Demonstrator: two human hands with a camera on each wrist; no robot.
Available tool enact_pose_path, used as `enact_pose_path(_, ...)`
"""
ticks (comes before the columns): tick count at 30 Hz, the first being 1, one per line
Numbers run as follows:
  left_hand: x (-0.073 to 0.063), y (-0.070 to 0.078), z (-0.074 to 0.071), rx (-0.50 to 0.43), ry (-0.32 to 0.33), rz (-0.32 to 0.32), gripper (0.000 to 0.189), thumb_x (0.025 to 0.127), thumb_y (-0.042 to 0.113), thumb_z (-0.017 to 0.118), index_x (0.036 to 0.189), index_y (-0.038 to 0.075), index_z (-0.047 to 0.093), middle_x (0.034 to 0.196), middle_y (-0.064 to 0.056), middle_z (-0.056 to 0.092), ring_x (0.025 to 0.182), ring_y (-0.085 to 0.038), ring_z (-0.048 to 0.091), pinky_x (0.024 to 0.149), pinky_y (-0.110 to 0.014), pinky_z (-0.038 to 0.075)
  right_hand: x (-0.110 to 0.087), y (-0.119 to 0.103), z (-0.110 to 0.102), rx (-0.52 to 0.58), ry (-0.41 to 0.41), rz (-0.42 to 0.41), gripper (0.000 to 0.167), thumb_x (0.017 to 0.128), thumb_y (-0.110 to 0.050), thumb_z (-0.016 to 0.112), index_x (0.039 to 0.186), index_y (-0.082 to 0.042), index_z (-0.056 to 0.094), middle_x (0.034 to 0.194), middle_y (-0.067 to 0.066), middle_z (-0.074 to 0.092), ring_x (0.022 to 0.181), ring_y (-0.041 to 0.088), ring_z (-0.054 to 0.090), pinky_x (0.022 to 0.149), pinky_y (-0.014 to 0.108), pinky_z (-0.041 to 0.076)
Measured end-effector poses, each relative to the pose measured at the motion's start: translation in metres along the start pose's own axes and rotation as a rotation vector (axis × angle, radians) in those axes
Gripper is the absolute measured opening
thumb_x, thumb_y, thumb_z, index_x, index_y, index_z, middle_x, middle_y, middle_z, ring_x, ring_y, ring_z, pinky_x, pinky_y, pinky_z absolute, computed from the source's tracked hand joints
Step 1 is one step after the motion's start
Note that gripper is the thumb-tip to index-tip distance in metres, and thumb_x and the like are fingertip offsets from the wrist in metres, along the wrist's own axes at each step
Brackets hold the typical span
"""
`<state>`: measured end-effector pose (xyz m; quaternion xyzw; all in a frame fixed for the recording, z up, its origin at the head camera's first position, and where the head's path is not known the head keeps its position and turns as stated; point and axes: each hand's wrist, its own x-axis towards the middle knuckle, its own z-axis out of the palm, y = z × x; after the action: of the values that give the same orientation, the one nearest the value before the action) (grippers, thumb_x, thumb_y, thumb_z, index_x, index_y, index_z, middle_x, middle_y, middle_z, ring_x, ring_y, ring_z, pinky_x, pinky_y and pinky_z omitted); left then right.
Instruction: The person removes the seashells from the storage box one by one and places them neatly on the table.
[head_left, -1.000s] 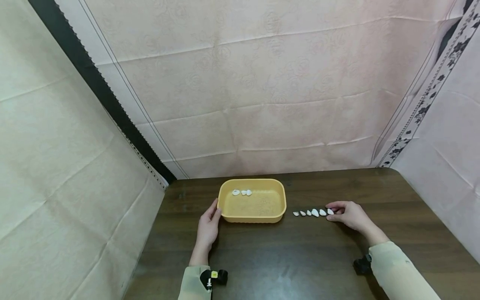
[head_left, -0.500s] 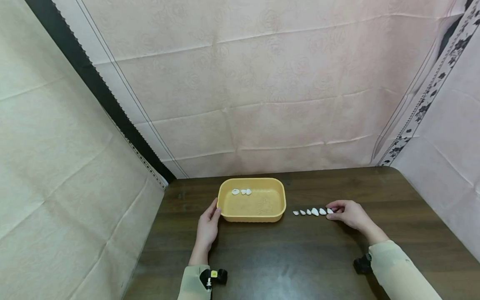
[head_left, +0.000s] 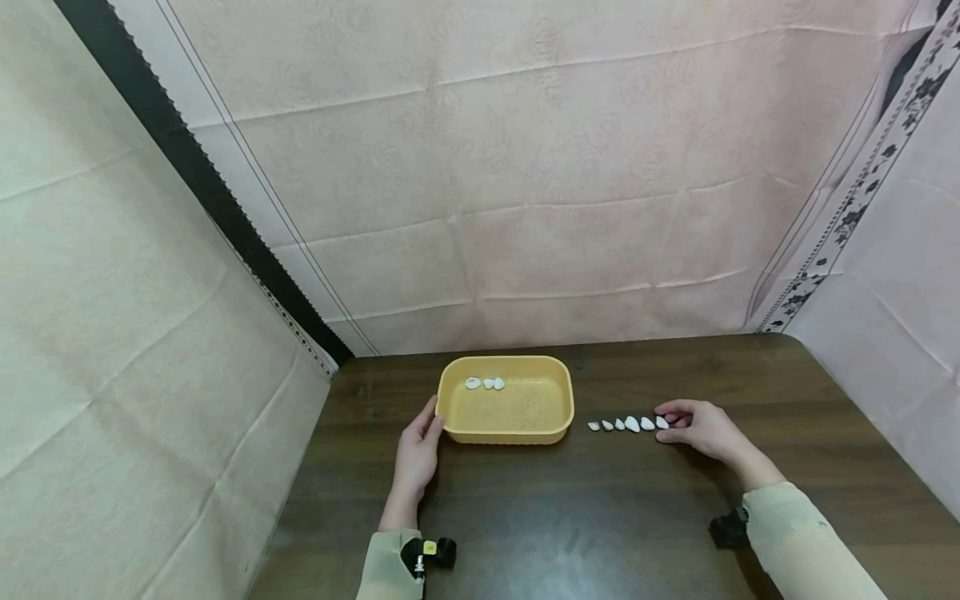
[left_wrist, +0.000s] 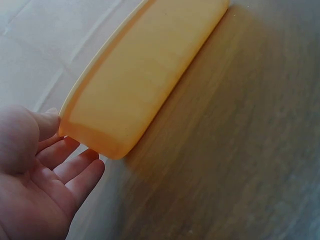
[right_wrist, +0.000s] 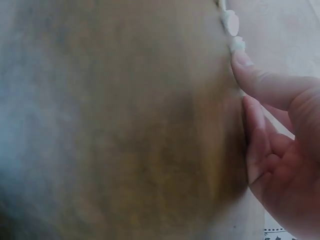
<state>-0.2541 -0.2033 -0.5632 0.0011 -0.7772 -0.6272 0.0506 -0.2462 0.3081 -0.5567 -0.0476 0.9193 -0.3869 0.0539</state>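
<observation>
At the left end of a yellow plastic tray, my left hand grips the edge. In the left wrist view its thumb lies at the rim of the tray, with the fingers bent beneath the corner. Over on the right, my right hand pinches the last white shell of a short row between thumb and fingers, close over the table. Several other small white shells extend leftward from it towards the tray. Inside the tray, three white shells lie near the back left. My right thumb partly hides the pinched shell.
The dark wooden table has a rounded far right corner. Pale patterned cloth hangs behind it, and more cloth closes in both sides. A small black camera is strapped at the right wrist, another at the left.
</observation>
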Motion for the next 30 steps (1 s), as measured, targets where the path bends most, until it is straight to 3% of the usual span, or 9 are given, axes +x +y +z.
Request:
enact_pose_path(6, 0.002, -0.002, 0.001, 0.003, -0.004, -0.004, 0.050, 0.114, 0.015, 0.054, 0.162, 0.005, 0.046, 0.164, -0.010, 0.047, 0.152, -0.030, 0.042, 0.123, -0.051, 0.036, -0.004, -0.001, -0.007, 0.076, -0.018, -0.006, 0.056, 0.090, -0.023, 0.089, 0.134, 0.005, 0.069, 0.118, 0.017, 0.073, 0.102, 0.028, 0.070, 0.081, 0.031, 0.058)
enact_pose_path(13, 0.000, 0.000, 0.001, -0.002, -0.001, -0.007, 0.050, 0.114, 0.015, 0.054, 0.162, 0.005, 0.046, 0.165, -0.009, 0.046, 0.152, -0.029, 0.042, 0.124, -0.050, 0.036, 0.001, -0.015, -0.005, 0.137, 0.064, 0.014, 0.054, 0.096, -0.024, 0.084, 0.139, 0.004, 0.066, 0.127, 0.023, 0.071, 0.109, 0.033, 0.070, 0.082, 0.029, 0.059)
enact_pose_path(23, 0.001, 0.001, 0.001, -0.006, -0.006, -0.002, 0.049, 0.114, 0.014, 0.053, 0.162, 0.006, 0.046, 0.165, -0.009, 0.046, 0.153, -0.029, 0.041, 0.123, -0.050, 0.036, 0.022, -0.069, 0.013, 0.199, 0.098, -0.061, 0.050, 0.098, -0.028, 0.082, 0.138, -0.001, 0.068, 0.130, 0.023, 0.071, 0.114, 0.033, 0.069, 0.085, 0.034, 0.058)
enact_pose_path(30, 0.001, -0.002, 0.001, -0.011, -0.004, -0.001, 0.049, 0.114, 0.014, 0.053, 0.162, 0.005, 0.046, 0.165, -0.010, 0.046, 0.152, -0.029, 0.042, 0.123, -0.050, 0.037, 0.041, -0.114, 0.042, 0.238, 0.091, -0.121, 0.037, 0.098, -0.026, 0.081, 0.128, -0.004, 0.075, 0.114, 0.010, 0.077, 0.104, 0.024, 0.071, 0.085, 0.032, 0.059)
